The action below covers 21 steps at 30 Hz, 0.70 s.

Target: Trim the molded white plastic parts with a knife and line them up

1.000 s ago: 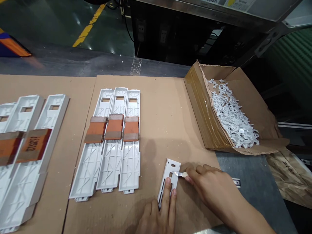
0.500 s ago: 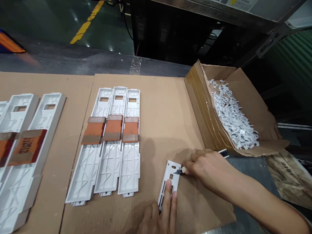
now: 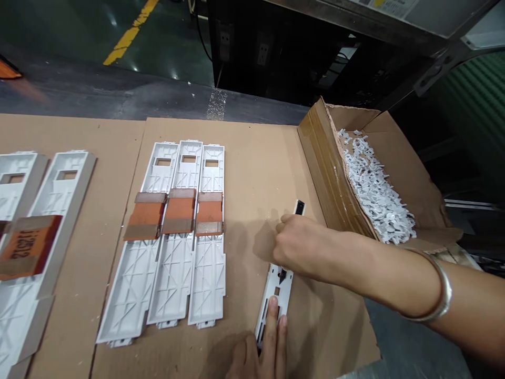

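My left hand (image 3: 262,353) lies at the bottom of the view, its fingers pressing down on a short white plastic piece (image 3: 276,297) on the cardboard. My right hand (image 3: 302,243) is over the top of that piece and hides part of it. This hand holds a small utility knife (image 3: 300,208), whose black end sticks out beyond my fingers and whose blade is hidden. A silver bangle (image 3: 444,287) circles my right wrist.
Three long white ribbed plastic panels (image 3: 173,273) with orange-brown pads lie on the cardboard sheet (image 3: 252,158), with more panels (image 3: 43,263) at the left. An open cardboard box (image 3: 398,137) of small white plastic pieces stands at the right.
My right hand has moved up and left over the white piece, and the knife's black end now points away from me. My left hand stays on the piece.
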Available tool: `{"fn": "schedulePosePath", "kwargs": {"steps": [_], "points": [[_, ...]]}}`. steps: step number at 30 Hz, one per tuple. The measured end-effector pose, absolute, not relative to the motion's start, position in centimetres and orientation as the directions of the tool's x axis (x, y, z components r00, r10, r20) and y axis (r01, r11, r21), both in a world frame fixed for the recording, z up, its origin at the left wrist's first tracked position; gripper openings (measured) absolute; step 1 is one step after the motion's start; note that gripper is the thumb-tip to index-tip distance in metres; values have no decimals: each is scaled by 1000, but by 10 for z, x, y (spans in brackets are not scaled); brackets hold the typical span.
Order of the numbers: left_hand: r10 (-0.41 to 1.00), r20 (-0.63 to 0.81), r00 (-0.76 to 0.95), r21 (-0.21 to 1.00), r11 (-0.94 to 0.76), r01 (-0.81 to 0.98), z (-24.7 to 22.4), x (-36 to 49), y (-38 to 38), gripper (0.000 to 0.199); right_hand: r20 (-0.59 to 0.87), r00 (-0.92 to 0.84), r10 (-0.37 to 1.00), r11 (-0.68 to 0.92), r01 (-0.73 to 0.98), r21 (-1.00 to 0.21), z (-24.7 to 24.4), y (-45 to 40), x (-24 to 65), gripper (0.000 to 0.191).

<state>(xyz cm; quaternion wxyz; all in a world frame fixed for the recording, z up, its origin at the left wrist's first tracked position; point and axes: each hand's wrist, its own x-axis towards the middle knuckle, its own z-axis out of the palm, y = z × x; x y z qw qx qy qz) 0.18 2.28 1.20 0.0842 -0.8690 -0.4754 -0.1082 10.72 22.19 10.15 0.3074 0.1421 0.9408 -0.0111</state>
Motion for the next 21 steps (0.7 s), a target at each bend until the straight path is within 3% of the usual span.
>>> {"fn": "schedulePosePath", "kwargs": {"steps": [6, 10, 16, 19, 21], "points": [[797, 243, 553, -65, -556, 829, 9, 0, 22, 38, -506, -848, 160, 986, 156, 50, 99, 211, 86, 38], [796, 212, 566, -42, -572, 819, 13, -1, 24, 41, -401, -892, 209, 977, 178, 114, 116, 206, 94, 37], [816, 209, 539, -30, -545, 838, 17, -1, 23, 50, -258, -803, 537, 843, 500, 199, 128, 197, 140, 14], [818, 200, 539, -12, -548, 836, 17, -2, 23, 50, -223, -655, 722, 688, 713, 136, 113, 171, 172, 9], [810, 192, 555, -10, -563, 826, 17, -3, 22, 50, -208, -523, 827, 545, 836, 61, 94, 145, 191, 15]]}}
